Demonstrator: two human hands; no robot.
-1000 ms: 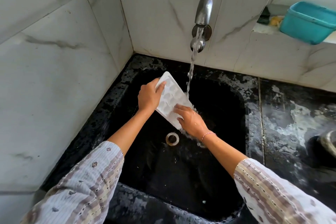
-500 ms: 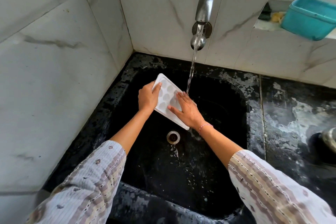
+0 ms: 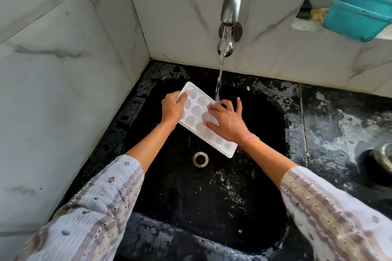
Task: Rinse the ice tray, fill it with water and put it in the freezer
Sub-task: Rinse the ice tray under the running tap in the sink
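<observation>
Now right hand (image 3: 228, 122) higher on ice tray (image 3: 196, 110)

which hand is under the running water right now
The right hand, fingers spread on the ice tray, meets the stream; the left hand only holds the tray's far edge.

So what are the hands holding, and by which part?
The left hand grips the white ice tray by its left long edge near the far end; the right hand rests spread on top.

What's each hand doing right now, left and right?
Left hand: grips the far-left edge of the white ice tray.
Right hand: open, fingers spread flat on the tray under the tap stream.
</observation>
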